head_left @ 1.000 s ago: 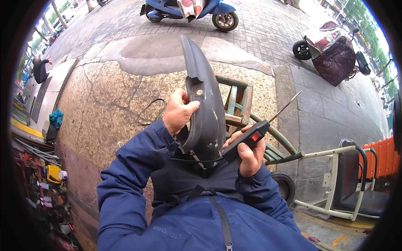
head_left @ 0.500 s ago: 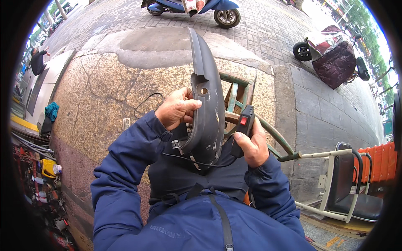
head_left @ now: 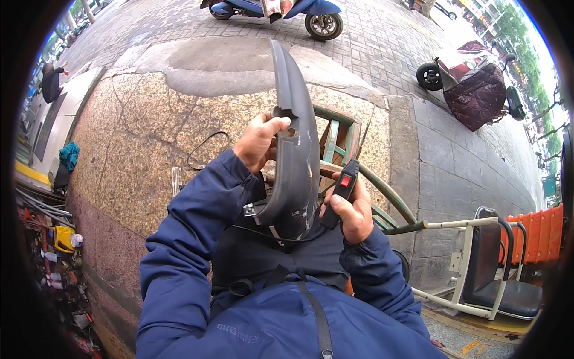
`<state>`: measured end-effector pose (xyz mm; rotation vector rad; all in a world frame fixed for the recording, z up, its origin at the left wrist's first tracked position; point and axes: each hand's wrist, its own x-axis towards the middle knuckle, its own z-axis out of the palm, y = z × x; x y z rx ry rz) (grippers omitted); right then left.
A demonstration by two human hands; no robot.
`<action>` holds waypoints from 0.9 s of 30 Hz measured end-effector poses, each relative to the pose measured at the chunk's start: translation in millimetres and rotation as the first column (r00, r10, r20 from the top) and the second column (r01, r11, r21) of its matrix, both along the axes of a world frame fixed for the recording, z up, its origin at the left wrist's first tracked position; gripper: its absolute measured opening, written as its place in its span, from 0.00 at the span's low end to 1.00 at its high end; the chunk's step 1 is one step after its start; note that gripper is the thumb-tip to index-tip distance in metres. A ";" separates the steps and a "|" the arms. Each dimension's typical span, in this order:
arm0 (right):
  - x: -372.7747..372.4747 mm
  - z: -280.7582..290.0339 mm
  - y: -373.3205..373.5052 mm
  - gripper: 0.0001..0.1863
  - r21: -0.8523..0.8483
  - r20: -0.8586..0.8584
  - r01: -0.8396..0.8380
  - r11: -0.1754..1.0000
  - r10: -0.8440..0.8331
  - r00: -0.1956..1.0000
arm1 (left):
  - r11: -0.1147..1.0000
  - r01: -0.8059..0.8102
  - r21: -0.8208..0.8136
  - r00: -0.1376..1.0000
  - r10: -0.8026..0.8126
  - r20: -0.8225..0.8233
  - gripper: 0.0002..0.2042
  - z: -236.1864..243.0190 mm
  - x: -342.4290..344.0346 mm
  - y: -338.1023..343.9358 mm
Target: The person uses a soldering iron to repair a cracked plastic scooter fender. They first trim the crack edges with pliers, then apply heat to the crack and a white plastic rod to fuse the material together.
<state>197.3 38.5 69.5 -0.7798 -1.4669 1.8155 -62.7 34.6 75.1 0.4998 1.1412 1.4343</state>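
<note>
While the grey panel (head_left: 294, 155) hides the tool's (head_left: 341, 191) tip, both hands grip.

Soft overcast daylight, sharp centre, fisheye-bent dark rim.

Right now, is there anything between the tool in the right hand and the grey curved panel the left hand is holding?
Nothing visible. The right hand holds the black tool just beside the grey panel, which the left hand steadies at its edge.

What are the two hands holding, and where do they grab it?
The left hand grips the long curved grey plastic panel at its edge, about halfway along. The right hand wraps the black tool with a red button around its handle.
</note>
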 end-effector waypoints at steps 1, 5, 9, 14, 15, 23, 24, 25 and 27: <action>-3.2 0.9 2.1 0.29 0.025 0.018 0.002 1.000 -0.003 1.000 | 0.999 0.014 0.053 0.996 -0.019 0.086 0.13 -1.9 -2.8 5.9; -17.2 9.0 16.6 0.27 0.082 0.059 -0.015 0.996 0.010 0.998 | 0.997 -0.024 0.067 0.978 0.009 0.210 0.06 -10.2 -6.5 18.0; -38.4 17.6 39.0 0.30 0.280 0.198 -0.080 0.957 0.024 0.980 | 0.996 -0.066 0.061 0.985 0.056 0.161 0.06 -12.6 -6.9 21.7; -59.6 24.0 60.6 0.36 0.445 0.298 -0.241 0.863 0.112 0.948 | 0.992 -0.100 0.075 0.990 0.092 0.104 0.09 -9.1 -6.8 22.9; -61.7 24.7 62.3 0.38 0.426 0.335 -0.278 0.861 0.135 0.933 | 0.992 -0.120 0.047 0.987 0.114 0.118 0.09 -8.0 -5.5 23.7; -64.4 29.4 67.4 0.37 0.417 0.364 -0.322 0.850 0.168 0.916 | 0.990 -0.068 0.122 0.997 0.071 -0.019 0.12 -18.5 -1.9 27.2; -64.3 29.2 67.2 0.37 0.400 0.358 -0.314 0.861 0.168 0.919 | 0.989 -0.074 0.126 0.994 0.083 -0.064 0.12 -22.0 -2.4 29.5; -64.2 28.3 66.6 0.37 0.383 0.350 -0.306 0.872 0.170 0.921 | 0.985 -0.080 0.151 0.992 0.093 -0.085 0.13 -25.1 -1.8 32.3; -63.1 26.2 66.1 0.37 0.362 0.339 -0.297 0.884 0.172 0.925 | 0.983 -0.087 0.164 0.990 0.103 -0.093 0.13 -29.0 -2.0 34.6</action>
